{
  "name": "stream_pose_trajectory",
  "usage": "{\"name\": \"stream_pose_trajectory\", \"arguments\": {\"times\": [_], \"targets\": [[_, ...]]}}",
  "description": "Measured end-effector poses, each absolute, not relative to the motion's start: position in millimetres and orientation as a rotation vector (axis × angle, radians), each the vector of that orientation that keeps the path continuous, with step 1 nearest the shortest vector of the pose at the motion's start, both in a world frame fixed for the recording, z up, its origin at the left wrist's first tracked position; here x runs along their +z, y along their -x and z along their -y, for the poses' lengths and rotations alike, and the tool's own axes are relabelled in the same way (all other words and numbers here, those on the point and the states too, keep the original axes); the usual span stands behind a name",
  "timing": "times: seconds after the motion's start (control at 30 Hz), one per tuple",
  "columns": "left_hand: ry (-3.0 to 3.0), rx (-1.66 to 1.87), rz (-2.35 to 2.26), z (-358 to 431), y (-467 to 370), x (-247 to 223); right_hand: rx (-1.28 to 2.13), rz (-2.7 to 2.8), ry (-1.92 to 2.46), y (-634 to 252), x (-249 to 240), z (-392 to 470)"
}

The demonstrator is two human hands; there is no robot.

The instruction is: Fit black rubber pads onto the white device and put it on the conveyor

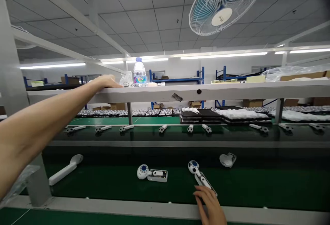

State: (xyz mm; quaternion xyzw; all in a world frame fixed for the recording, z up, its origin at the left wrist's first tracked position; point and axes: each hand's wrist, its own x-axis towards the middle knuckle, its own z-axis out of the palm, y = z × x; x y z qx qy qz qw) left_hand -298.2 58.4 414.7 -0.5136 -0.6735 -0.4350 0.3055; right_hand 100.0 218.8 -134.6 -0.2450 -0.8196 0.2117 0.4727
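Observation:
My left hand point(107, 80) reaches up to the raised white shelf point(144, 94) and rests over its top edge; its fingertips are hidden. My right hand point(210, 204) is low at the near edge of the green conveyor belt point(108, 190), fingers stretched and thumb apart. Its fingers lie over the lower end of a white handheld device with a football-patterned round head point(194, 166) and an opened handle; I cannot tell whether they touch. A similar device with an opened handle point(157, 175) lies to its left. A small white part point(228, 159) lies farther back on the right.
At left on the belt is a closed white device point(65, 170). Several football-headed devices point(163, 128) line the far strip. A water bottle point(139, 72) stands on the shelf. Black trays point(201, 115) are stacked behind, and a fan point(224, 13) hangs overhead.

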Motion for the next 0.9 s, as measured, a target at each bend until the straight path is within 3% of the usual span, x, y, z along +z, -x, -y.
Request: {"name": "stream_pose_trajectory", "arguments": {"times": [0.3, 0.9], "targets": [[1.191, -1.051, 1.967, -20.0, 327.5, 416.9, 0.611, 1.968, 0.573, -100.9, -145.2, -222.8], [1.831, -0.645, 1.733, -14.6, 367.1, 448.4, 0.565, 1.99, 0.551, -101.1, -146.8, -222.0]]}}
